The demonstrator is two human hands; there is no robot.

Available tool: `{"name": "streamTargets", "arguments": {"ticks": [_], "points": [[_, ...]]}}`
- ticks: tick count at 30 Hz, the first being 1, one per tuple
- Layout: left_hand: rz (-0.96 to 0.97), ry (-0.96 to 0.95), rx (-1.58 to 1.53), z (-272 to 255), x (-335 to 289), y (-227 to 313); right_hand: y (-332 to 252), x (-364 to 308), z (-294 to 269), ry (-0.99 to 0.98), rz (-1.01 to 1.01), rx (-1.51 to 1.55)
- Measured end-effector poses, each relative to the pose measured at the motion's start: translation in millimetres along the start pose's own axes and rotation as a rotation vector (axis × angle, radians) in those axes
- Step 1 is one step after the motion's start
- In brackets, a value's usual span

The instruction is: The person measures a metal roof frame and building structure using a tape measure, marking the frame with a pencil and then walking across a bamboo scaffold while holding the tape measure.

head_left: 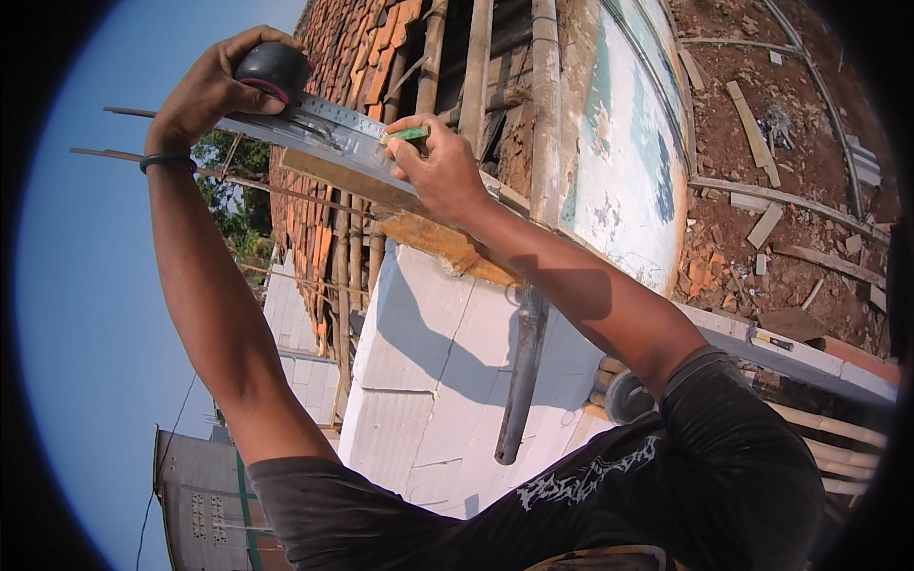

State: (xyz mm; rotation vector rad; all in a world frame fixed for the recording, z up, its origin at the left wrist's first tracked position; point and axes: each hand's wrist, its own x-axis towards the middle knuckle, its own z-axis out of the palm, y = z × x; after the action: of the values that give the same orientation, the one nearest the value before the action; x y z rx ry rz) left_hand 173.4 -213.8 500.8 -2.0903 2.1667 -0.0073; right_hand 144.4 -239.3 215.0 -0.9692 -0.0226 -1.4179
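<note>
My left hand (205, 90) is wrapped around a black tape measure (273, 68) with a pink edge. Its pale blade (345, 116) runs out along a silvery metal channel (324, 147) toward my other hand. There, my right hand (444, 176) pinches a short green pencil-like marker (412, 134), its tip at the blade's far end. Whether these fingers also press on the blade is hard to make out. Beneath the metal lies a wooden beam (343, 179), with a rough tan board (428, 238) just below.
A white block wall (400, 419) stands below my arms, with a grey pipe (523, 381) in front. Orange roof tiles (333, 57) and timber poles rise behind. At right, planks (752, 133) and rubble lie on reddish ground. A yellow-and-black tool (771, 339) rests on a ledge.
</note>
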Motion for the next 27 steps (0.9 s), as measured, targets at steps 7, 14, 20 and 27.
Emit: {"name": "streamTargets", "arguments": {"ticks": [7,14,20,27], "points": [[0.0,0.004,-0.005,-1.1,0.4,-5.4,0.3,2.9,-3.3,-0.045,0.027,-0.016],[-0.012,-0.003,0.013,-2.0,1.3,-5.5,-1.8,4.2,-5.1,-0.076,0.05,-0.053],[-0.019,0.025,0.019,-1.2,0.0,-4.4,-0.6,3.2,-7.5,-0.112,0.053,-0.095],[-0.024,0.002,0.021,-2.4,0.7,-6.2,-2.9,3.3,-5.8,-0.097,0.085,-0.052]]}}
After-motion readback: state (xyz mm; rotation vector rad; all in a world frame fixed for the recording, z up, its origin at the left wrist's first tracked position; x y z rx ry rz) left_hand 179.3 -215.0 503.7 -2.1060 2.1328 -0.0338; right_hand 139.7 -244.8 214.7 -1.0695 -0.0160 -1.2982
